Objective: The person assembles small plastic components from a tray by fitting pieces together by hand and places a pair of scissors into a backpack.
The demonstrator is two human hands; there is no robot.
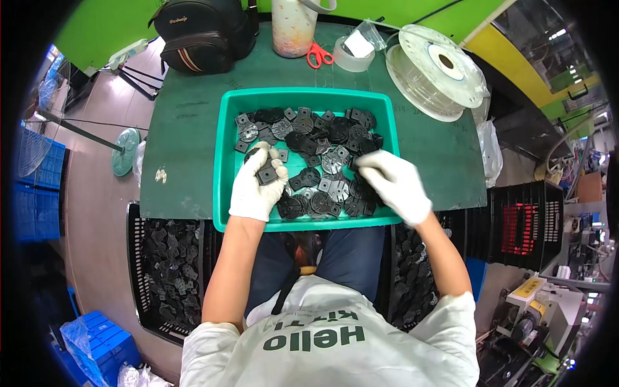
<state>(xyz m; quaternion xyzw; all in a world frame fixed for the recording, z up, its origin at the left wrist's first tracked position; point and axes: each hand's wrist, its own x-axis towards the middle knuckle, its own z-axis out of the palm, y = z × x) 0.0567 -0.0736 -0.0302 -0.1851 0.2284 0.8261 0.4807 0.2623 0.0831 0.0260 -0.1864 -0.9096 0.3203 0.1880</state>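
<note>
My left hand point(253, 193), in a white glove, is closed around a black plastic part point(266, 174) with a square tab and a small hole. It is above the left side of a green tray point(306, 98). Many flat black plastic parts point(324, 204), round with square tabs, lie heaped inside that tray. Over the tray's right side is my right hand point(396, 188), also gloved. Its fingers are bent down toward the heap and smeared by motion, so whether they grip a part is unclear.
On the green table point(184, 148) stand a black backpack point(203, 35), a cup point(293, 29), red scissors point(318, 56), a tape roll point(354, 57) and a large spool point(442, 68). Black crates of parts flank my legs, left point(171, 271) and right point(412, 277).
</note>
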